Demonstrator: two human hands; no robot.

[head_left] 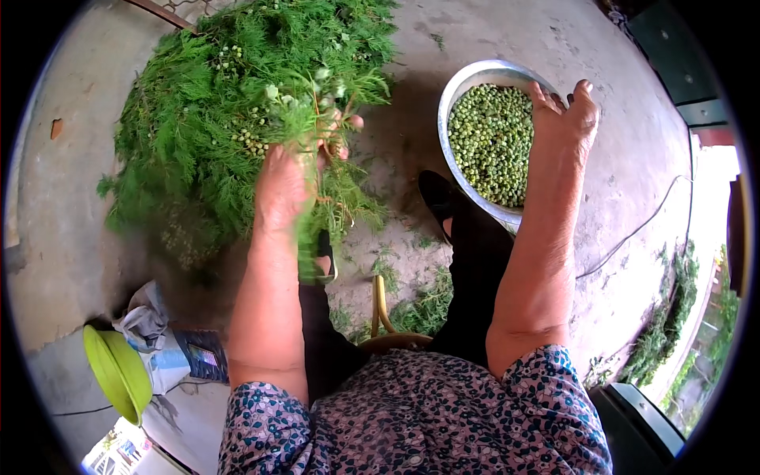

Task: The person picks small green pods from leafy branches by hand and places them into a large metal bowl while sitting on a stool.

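Observation:
My left hand (281,186) is closed round a leafy evergreen sprig (296,119) with small pale green cones on it. The sprig is slightly blurred, and its fronds partly cover the fingers. Just beyond lies a large heap of cut evergreen branches (186,119), with more cones among the leaves. My right hand (564,119) is over the right rim of a round metal basin (453,77), thumb and fingers apart, and no object shows in it. Many small round green cones (489,142) fill much of the basin.
Loose green bits (423,309) lie on the concrete floor between my legs, near a yellowish curved stool part (380,305). A lime-green tub (115,372) and a pale sack (162,356) sit at lower left. A thin cable (633,233) runs along the right.

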